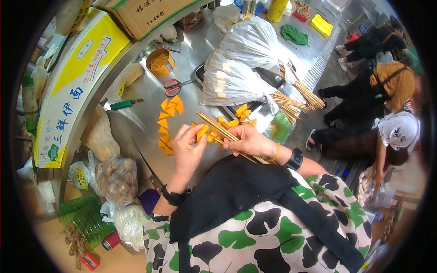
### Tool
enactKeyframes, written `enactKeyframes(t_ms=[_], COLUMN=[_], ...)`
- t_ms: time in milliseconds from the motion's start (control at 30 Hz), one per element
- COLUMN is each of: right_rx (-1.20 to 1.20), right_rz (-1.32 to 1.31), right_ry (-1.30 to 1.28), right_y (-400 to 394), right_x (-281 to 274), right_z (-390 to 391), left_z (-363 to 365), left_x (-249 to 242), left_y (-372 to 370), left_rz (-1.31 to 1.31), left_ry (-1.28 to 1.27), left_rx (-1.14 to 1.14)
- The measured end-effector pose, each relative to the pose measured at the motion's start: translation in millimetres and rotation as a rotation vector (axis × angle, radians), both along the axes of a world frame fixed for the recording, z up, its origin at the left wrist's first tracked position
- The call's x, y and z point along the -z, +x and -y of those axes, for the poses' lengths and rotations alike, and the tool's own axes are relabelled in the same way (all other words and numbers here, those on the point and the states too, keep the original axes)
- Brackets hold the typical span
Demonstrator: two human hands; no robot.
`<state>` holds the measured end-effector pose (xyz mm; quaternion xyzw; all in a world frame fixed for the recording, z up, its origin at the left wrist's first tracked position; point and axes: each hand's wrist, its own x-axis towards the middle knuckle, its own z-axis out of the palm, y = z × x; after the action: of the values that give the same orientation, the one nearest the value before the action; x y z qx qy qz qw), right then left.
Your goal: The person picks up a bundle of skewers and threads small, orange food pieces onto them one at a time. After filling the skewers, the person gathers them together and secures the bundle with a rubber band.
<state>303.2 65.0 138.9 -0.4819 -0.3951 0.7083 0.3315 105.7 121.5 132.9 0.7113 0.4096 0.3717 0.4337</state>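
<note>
My left hand [187, 148] is closed, pinching an orange wedge-shaped food piece [202, 133] between thumb and fingers. My right hand [253, 142] grips a bundle of bamboo skewers [214, 122], and one skewer's thin end reaches toward the wedge. Left of my hands, more orange wedges [171, 105] lie scattered on the steel table [132, 123]. Skewered orange pieces [243, 110] rest just beyond my right hand. Two white plastic bags with skewer bundles poking out, the nearer bag [232, 77] and the farther bag [255, 41], lie at the back.
Red-handled scissors [172, 86] and an orange tub [160, 61] stand beyond the wedges. A knife [148, 164] lies near my left forearm, beside bagged food [116, 175]. Cartons [75, 91] line the left shelf. Other people [391, 82] are on the right.
</note>
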Motion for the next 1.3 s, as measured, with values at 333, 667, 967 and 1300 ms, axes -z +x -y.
enactKeyframes(t_ms=[333,667,967,1300], right_rx=[0.129,-0.001,-0.075,-0.004], right_rz=[-0.208,-0.205,-0.082,-0.176], right_ry=[-0.010,-0.109,-0.047,-0.052], right_y=[12.3,9.6,3.7,2.1], right_x=[-17.7,-6.3,-11.2,-24.0], right_z=[0.1,1.1,0.6,5.2], left_z=[-56.0,-54.0,-26.8,-10.0], left_x=[130.1,118.9,20.5,-9.9], left_y=[-16.7,-59.6,-59.0,-31.0], left_rz=[-0.506,0.559,0.828,0.637], left_ry=[0.154,-1.018,-0.879,-0.579], left_rx=[-0.007,-0.173,-0.160,-0.153])
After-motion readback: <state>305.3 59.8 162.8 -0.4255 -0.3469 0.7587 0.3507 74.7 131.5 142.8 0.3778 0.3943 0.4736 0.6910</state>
